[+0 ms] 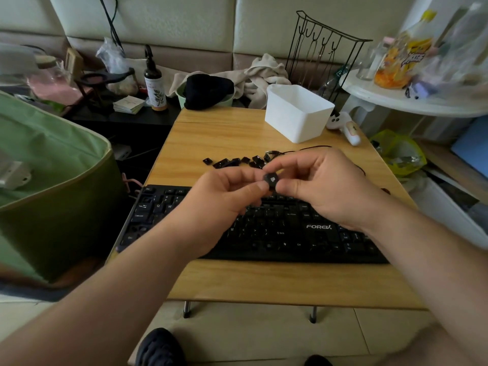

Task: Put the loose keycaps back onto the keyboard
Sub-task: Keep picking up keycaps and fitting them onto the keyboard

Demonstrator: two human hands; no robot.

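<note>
Pinching keycap between left hand and right hand, above keyboard.

A low wooden folding table holds a black keyboard near its front edge. Behind it lies a cluster of loose black keycaps and a thin black cable. A white plastic bin and what may be a small white handheld device sit at the far right.

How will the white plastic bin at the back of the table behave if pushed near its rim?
The white plastic bin looks thin-walled and shows nothing inside, so it is probably light. It should slide easily on the smooth wooden table. Its tall walls suggest a high push could tip it.
</note>
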